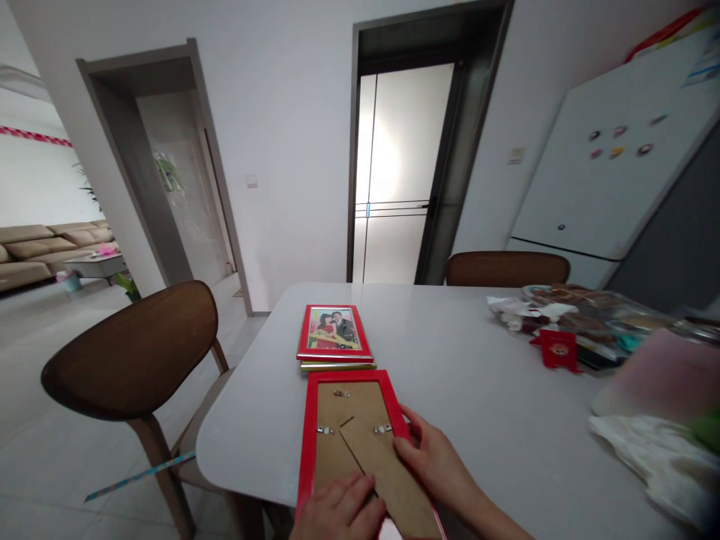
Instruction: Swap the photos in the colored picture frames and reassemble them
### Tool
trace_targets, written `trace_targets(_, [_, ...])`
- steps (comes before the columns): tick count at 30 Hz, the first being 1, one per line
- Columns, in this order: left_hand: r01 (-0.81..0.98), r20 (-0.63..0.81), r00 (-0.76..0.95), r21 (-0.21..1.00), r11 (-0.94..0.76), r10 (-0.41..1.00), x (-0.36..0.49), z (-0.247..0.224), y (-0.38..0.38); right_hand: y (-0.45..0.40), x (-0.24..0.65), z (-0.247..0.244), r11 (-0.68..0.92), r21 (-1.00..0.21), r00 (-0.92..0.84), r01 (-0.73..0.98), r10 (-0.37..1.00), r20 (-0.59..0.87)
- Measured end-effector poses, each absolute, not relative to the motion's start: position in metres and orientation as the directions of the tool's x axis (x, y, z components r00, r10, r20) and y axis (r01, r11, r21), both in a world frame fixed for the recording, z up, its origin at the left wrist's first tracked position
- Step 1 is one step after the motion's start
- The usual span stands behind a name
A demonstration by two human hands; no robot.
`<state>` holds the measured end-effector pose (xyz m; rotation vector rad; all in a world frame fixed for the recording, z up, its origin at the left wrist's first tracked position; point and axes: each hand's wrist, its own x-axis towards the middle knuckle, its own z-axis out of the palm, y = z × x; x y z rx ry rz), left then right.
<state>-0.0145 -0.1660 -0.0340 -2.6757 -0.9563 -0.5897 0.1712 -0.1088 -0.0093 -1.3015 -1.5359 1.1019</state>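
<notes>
Across the lower middle of the view stretches a white dining table [450,420], with a brown chair [140,345] at its left side and another brown chair [509,268] beyond its far edge. On its right part lie a red-topped heap of food packages and crumpled white tissue [655,457]. Nearest the wearer, a red picture frame [307,450] shows its brown backing board [360,405], with metal clips and a slanted stand flap. The right hand [436,454] grasps the frame's right edge, thumb on top; the left hand [343,510] rests on the backing at lower left, and whether it grips is unclear. Just beyond lies a smaller-looking stack, topped by a red-framed couple photo [334,330].
</notes>
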Motion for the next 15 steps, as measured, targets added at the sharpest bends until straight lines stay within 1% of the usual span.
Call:
trace_targets(1, [0.651,0.416,0.707,-0.066,-0.756,0.572,-0.014,-0.032,-0.163,-0.105,0.172,-0.014,0.13,-0.909,-0.099,0.396,0.99,0.099])
trace_targets(3, [0.655,0.354,0.709,-0.008,-0.756,0.61,-0.009,-0.028,-0.159,-0.098,0.175,-0.023,0.172,-0.771,-0.058,0.613,0.983,0.173])
trace_targets(4, [0.663,0.321,0.702,0.029,-0.748,0.635,-0.006,-0.027,-0.158,-0.096,0.176,-0.027,0.182,-0.696,-0.056,0.694,0.978,0.201])
trace_targets(6, [0.69,0.264,0.671,0.12,-0.714,0.693,0.0,-0.023,-0.155,-0.091,0.178,-0.032,0.21,-0.575,-0.08,0.791,0.967,0.243])
trace_targets(9, [0.721,0.224,0.603,0.259,-0.643,0.766,0.005,-0.015,-0.151,-0.081,0.181,-0.034,0.264,-0.479,-0.134,0.837,0.948,0.287])
trace_targets(12, [0.707,0.234,0.55,0.381,-0.596,0.802,-0.002,-0.011,-0.147,-0.071,0.182,-0.029,0.293,-0.467,-0.192,0.834,0.948,0.253])
trace_targets(15, [0.757,0.24,0.4,0.457,-0.467,0.884,-0.02,-0.013,-0.141,-0.063,0.179,-0.023,0.323,-0.47,-0.256,0.821,0.945,0.202])
